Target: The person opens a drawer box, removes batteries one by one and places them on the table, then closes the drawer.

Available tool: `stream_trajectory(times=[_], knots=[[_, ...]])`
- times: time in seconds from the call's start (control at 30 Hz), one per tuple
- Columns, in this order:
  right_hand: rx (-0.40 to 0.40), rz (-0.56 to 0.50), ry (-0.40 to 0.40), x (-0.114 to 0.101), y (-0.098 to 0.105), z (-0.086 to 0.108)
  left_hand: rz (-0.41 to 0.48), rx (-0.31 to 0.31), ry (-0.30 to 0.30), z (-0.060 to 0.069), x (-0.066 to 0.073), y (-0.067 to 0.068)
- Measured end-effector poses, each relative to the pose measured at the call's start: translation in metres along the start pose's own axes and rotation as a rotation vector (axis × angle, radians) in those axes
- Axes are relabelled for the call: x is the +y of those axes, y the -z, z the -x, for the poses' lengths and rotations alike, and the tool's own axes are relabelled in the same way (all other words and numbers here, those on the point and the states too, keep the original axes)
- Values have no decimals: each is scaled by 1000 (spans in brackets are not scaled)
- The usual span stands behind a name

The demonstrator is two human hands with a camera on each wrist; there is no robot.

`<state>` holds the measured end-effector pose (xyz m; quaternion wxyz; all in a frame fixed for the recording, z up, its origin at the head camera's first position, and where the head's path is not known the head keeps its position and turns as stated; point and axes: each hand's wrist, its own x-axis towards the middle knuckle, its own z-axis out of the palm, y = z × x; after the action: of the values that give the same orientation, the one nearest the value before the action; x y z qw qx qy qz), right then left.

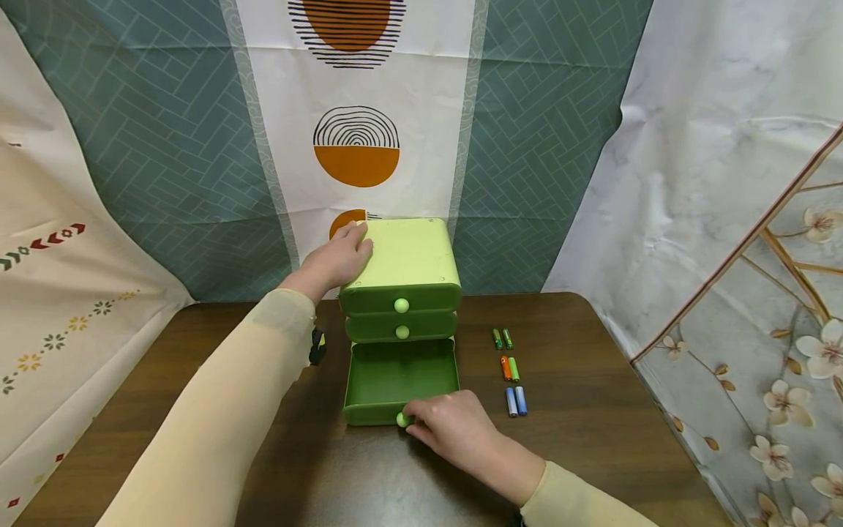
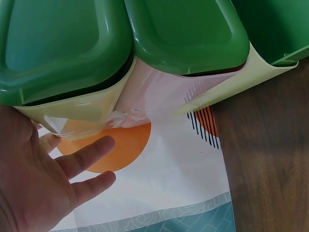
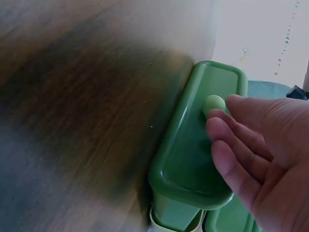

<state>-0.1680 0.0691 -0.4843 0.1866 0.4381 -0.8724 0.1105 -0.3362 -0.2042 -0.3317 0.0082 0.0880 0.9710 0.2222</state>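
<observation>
A small green drawer cabinet [image 1: 408, 252] with a pale yellow-green top stands on the table, three drawers high. Its bottom drawer [image 1: 400, 372] is pulled out and looks bare inside; the two drawers above are closed. My left hand [image 1: 338, 258] rests on the cabinet's top left edge. In the left wrist view its fingers [image 2: 89, 157] spread out beside the cabinet wall, not curled round it. With thumb and fingertips, my right hand [image 1: 454, 424] pinches the round drawer knob [image 3: 212, 103] on the bottom drawer's front.
To the cabinet's right, small batteries lie in pairs: green ones [image 1: 503, 338], an orange one [image 1: 506, 368] beside a light green one [image 1: 514, 369], and blue ones [image 1: 516, 402]. The brown wooden table [image 1: 579, 439] meets a patterned cloth [image 1: 553, 146] behind.
</observation>
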Motion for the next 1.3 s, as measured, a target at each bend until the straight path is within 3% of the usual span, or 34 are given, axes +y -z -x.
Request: stream_trajectory(times=[0.4,0.8,1.3], knots=[[39,81,65,0,-6,3,-4,7,1,-1,0,-1],[132,107,119,1,-16,3,-1,9,-6,0,0,-1],[152,106,117,5,-22,0,-2,14,-6,-2,-1,-1]])
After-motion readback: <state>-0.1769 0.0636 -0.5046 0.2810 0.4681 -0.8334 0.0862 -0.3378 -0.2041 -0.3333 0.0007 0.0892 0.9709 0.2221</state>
